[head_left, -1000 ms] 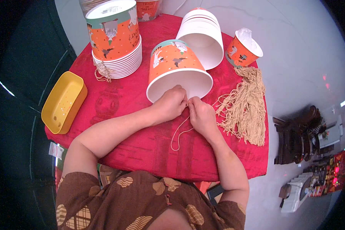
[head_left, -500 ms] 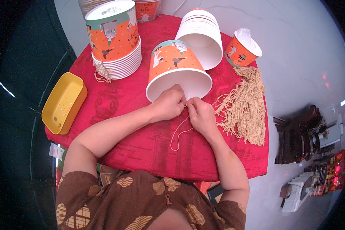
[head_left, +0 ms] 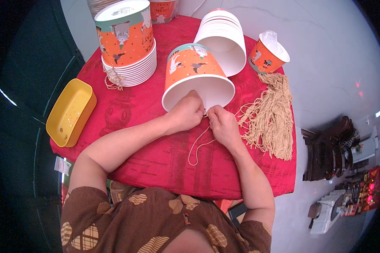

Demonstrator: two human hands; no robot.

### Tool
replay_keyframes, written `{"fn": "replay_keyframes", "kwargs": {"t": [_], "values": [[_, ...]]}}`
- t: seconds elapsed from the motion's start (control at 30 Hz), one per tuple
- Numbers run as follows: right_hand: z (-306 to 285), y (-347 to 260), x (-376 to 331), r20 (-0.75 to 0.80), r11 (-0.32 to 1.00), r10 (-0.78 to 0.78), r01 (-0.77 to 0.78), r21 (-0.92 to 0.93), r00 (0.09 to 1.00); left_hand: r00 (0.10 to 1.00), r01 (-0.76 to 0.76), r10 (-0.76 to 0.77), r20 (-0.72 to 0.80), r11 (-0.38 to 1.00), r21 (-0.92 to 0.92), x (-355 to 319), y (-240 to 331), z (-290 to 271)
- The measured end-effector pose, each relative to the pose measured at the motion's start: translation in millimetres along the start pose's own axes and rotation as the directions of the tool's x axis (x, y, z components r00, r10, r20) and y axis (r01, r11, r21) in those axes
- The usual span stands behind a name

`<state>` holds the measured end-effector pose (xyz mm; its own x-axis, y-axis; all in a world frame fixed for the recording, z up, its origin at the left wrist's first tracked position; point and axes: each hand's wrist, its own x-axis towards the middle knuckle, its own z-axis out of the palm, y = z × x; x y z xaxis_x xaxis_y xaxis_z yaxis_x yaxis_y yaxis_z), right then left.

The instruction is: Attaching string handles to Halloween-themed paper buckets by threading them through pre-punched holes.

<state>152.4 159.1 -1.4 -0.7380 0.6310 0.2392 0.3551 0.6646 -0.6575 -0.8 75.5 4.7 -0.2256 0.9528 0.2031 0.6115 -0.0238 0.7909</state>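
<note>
An orange paper bucket [head_left: 194, 67] with a teal base lies tilted on the table, its white mouth facing me. At its near rim, my left hand [head_left: 186, 112] is closed, fingers partly inside the mouth, pinching a beige string [head_left: 193, 154]. Close beside it on the right, my right hand [head_left: 223, 125] is also closed in a pinch on the string. A loop of the string hangs below onto the cloth. Exactly how it passes through or around the rim is hidden by my fingers.
A red cloth [head_left: 156, 164] covers the table. At left stand a yellow tray [head_left: 70, 118] and upside-down stacked buckets [head_left: 126, 46]. Behind lie nested white-mouthed buckets [head_left: 223, 44]. To the right are a small orange cup [head_left: 268, 55] holding plastic and a bundle of beige strings [head_left: 271, 120].
Both hands stay at the bucket's near rim, with only slight finger movement. The string loop has barely shifted.
</note>
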Motion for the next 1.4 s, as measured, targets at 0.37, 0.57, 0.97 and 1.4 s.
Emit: {"fn": "replay_keyframes", "kwargs": {"t": [0.37, 0.57, 0.97, 1.4], "values": [[2.3, -0.3, -1.3, -0.012, 0.993, 0.074, -0.073, 0.096, 0.997, 0.998, -0.014, 0.016, 0.053, 0.999, -0.042, -0.6, 2.2, -1.0], [3.8, -1.4, -2.9, -0.044, 0.993, 0.057, -0.052, 0.102, 0.997, 1.000, 0.005, -0.004, 0.009, 0.999, -0.036, 0.5, -3.3, 3.8], [0.3, 2.5, -5.1, -0.096, 0.980, -0.043, 0.061, 0.190, 0.994, 0.999, 0.009, -0.009, 0.035, 1.000, -0.018, 1.2, -0.5, -2.0], [-10.7, 1.4, -6.6, -0.049, 0.991, -0.123, 0.121, -0.049, 0.991, 0.999, 0.012, -0.012, 0.044, 1.000, -0.004, 1.7, 2.0, -3.7]]}}
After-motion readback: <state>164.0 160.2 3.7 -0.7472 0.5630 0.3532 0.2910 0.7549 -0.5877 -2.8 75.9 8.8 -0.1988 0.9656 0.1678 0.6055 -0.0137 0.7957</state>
